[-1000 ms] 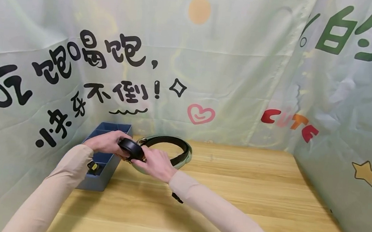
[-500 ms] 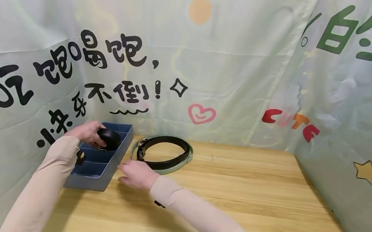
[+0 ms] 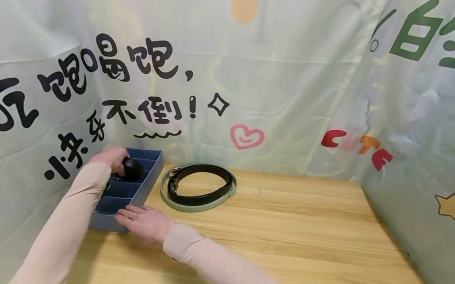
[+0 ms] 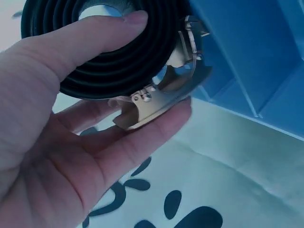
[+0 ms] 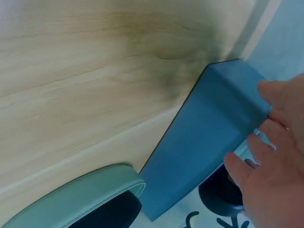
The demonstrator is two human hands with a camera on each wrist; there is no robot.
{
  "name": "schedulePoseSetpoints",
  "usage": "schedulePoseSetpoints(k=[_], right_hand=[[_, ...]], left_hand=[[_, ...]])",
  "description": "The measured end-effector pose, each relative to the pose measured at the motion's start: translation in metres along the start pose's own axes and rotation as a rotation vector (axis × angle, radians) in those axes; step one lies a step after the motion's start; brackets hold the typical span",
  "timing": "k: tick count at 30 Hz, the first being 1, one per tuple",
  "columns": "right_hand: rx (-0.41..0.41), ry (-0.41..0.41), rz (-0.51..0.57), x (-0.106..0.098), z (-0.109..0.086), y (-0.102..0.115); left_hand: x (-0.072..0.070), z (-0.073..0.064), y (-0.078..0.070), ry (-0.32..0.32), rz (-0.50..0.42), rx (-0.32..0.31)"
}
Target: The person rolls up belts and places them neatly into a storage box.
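My left hand [image 3: 111, 157] grips a tightly rolled black belt [image 4: 151, 71] over the blue compartment box [image 3: 109, 222]. The thumb lies across the coil's face, and fingers support the gold-coloured buckle [image 4: 159, 102] from below. In the head view the rolled belt [image 3: 132, 170] is upright at a rear compartment; whether it touches the bottom is hidden. My right hand [image 3: 148, 225] is at the box's near right corner, fingers extended over its rim. The right wrist view has the hand [image 5: 280, 152] beside the blue side wall [image 5: 204, 133], holding nothing.
A loosely coiled black belt [image 3: 190, 200] lies inside a pale green belt [image 3: 198, 209] on the wooden table [image 3: 304, 237], right of the box. Printed fabric walls [image 3: 288, 84] enclose the table at the back and sides.
The left hand has carried the rolled belt leftward from beside the right hand to above the box. The right hand has let go of it and moved left and nearer, to the box corner.
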State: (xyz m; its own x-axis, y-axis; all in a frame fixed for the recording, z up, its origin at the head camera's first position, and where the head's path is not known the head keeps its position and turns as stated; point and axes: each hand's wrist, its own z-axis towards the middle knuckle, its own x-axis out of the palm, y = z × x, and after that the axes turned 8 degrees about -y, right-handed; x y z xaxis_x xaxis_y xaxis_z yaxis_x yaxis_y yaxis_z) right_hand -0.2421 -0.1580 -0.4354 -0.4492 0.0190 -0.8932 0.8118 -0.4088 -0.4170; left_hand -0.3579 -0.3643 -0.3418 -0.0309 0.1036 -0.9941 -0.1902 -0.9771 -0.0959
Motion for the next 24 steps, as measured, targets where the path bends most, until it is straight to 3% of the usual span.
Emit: schedulePoseSetpoints(k=[7, 20, 24], right_hand=[[0.020, 0.084, 0.072, -0.004, 0.002, 0.003], [-0.014, 0.181, 0.060, -0.007, 0.004, 0.007], [-0.014, 0.188, 0.061, -0.008, 0.004, 0.006]], left_hand=[[0.027, 0.004, 0.004, 0.038, 0.085, -0.080], [0.055, 0.010, 0.009, 0.051, 0.032, -0.175], [0.054, 0.012, 0.013, 0.051, 0.010, -0.188]])
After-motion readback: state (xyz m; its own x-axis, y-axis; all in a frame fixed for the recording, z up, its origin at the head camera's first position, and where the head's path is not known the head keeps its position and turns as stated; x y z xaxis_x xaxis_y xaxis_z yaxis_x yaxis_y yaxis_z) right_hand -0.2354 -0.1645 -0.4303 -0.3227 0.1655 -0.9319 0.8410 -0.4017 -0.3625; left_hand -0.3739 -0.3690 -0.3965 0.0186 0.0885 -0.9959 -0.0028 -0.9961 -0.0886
